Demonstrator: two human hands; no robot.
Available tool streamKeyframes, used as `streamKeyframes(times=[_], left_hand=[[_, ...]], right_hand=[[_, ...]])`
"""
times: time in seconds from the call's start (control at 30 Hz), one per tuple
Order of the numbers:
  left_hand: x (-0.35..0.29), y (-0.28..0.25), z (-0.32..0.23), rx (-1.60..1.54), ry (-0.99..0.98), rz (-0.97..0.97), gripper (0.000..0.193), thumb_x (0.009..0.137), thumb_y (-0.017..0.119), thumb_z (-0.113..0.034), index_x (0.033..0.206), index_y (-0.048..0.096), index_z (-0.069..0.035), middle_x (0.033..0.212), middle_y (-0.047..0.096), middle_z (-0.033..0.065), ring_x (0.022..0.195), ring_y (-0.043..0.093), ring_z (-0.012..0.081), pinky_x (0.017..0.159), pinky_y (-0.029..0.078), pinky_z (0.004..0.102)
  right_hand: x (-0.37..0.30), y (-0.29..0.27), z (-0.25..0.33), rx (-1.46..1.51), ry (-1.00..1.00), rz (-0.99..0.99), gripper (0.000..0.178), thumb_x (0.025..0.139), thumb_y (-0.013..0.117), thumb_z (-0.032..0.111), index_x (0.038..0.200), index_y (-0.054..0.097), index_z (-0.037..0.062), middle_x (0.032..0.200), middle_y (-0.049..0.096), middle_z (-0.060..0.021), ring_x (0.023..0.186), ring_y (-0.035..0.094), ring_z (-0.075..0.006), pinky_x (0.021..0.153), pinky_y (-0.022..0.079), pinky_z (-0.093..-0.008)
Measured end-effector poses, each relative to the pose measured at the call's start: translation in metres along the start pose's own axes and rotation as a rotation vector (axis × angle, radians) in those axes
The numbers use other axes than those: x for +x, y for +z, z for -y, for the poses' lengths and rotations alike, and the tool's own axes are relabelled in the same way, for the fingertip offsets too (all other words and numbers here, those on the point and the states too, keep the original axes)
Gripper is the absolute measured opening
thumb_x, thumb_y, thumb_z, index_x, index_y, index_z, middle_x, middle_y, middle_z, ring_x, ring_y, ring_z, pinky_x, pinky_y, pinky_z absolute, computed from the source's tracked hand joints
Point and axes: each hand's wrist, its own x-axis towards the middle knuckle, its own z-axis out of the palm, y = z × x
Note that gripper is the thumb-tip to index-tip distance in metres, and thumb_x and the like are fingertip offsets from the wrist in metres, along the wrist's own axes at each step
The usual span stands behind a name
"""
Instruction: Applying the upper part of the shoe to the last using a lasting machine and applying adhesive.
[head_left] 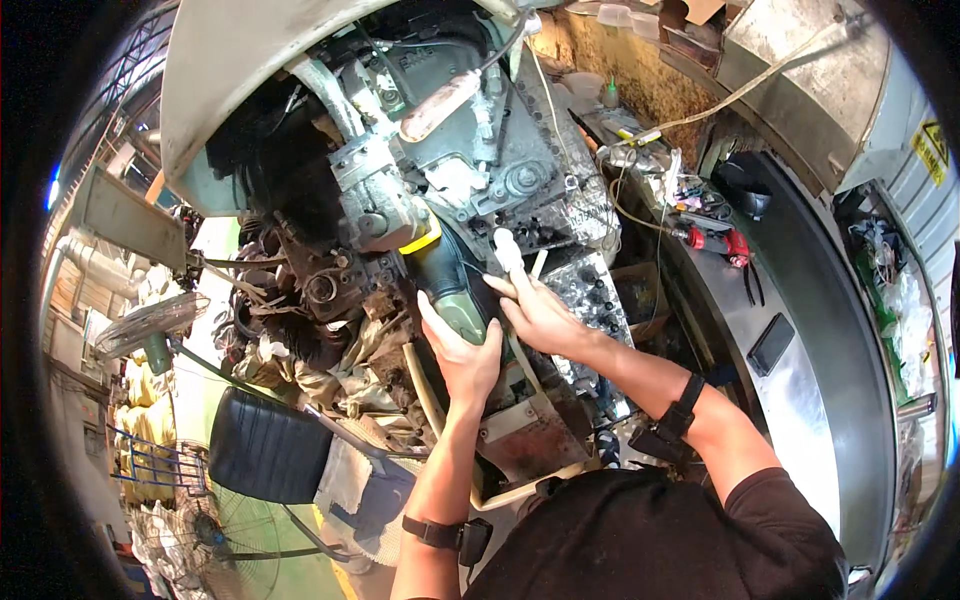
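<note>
In front of me stands a greasy metal machine [470,130] with its inner parts exposed. My left hand [465,360] is closed around the green end of a green and black cylindrical tool [455,290]. A yellow band circles the tool's far end, which reaches up to a metal block [385,205] on the machine. Close by on the right, my right hand [545,315] is closed on a white round-ended stick [506,247]. Its fingertips are near the tool's side; whether they touch it I cannot tell.
A black-seated chair [268,445] and a wire fan [235,540] are at the lower left. On the bench [800,430] to my right lie a phone [771,344] and a red power tool [720,243]. Dirty rags [350,365] hang beside the machine.
</note>
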Motion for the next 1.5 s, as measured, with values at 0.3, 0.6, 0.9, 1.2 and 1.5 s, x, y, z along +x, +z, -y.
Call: streamKeyframes(times=[0.3, 0.6, 0.9, 1.2, 1.5], left_hand=[[0.000, -0.002, 0.012, -0.127, 0.050, 0.010, 0.099, 0.079, 0.080, -0.014, 0.155, 0.018, 0.001, 0.151, 0.034, 0.0262, 0.139, 0.038, 0.0361, 0.116, 0.030, 0.0411], [0.004, -0.033, 0.064, -0.972, -0.572, 0.009, 0.039, 0.102, 0.053, -0.016, 0.136, 0.051, 0.002, 0.133, 0.058, 0.0143, 0.122, 0.056, 0.0233, 0.106, 0.043, 0.0371], [0.007, -0.037, 0.086, -1.012, -0.611, 0.080, 0.033, 0.102, 0.056, -0.020, 0.130, 0.057, -0.002, 0.128, 0.062, 0.0144, 0.116, 0.060, 0.0236, 0.098, 0.048, 0.0369], [-0.011, -0.054, 0.071, -0.980, -0.560, 0.107, 0.034, 0.101, 0.057, -0.014, 0.132, 0.055, 0.000, 0.126, 0.063, 0.0158, 0.113, 0.062, 0.0233, 0.100, 0.050, 0.0352], [0.019, -0.081, -0.028, -1.216, -0.394, 0.233, 0.035, 0.087, 0.072, -0.001, 0.120, 0.062, 0.001, 0.112, 0.070, 0.0095, 0.098, 0.067, 0.0183, 0.092, 0.052, 0.0324]], right_hand=[[-0.007, 0.006, -0.016, -0.109, 0.105, 0.077, 0.060, 0.099, 0.050, 0.015, 0.150, 0.025, -0.0021, 0.137, 0.056, -0.0272, 0.114, 0.059, -0.0455, 0.100, 0.046, -0.0474], [-0.005, 0.021, 0.070, 0.175, 0.237, 0.045, 0.103, 0.091, 0.070, 0.034, 0.155, 0.001, -0.0061, 0.154, 0.028, -0.0369, 0.143, 0.033, -0.0455, 0.118, 0.029, -0.0421], [-0.003, 0.066, 0.066, -0.237, 0.133, -0.026, 0.119, 0.076, 0.080, 0.031, 0.154, -0.002, -0.0086, 0.154, 0.009, -0.0426, 0.141, 0.024, -0.0579, 0.117, 0.032, -0.0495], [0.008, 0.057, 0.084, -0.195, -0.057, -0.264, 0.112, 0.068, 0.078, 0.008, 0.155, 0.008, -0.0048, 0.155, 0.023, -0.0352, 0.137, 0.034, -0.0519, 0.115, 0.036, -0.0459], [-0.142, -0.015, 0.128, -0.095, -0.018, -0.035, 0.110, 0.068, 0.081, 0.006, 0.156, 0.016, -0.0008, 0.156, 0.027, -0.0288, 0.142, 0.032, -0.0432, 0.117, 0.026, -0.0487]])
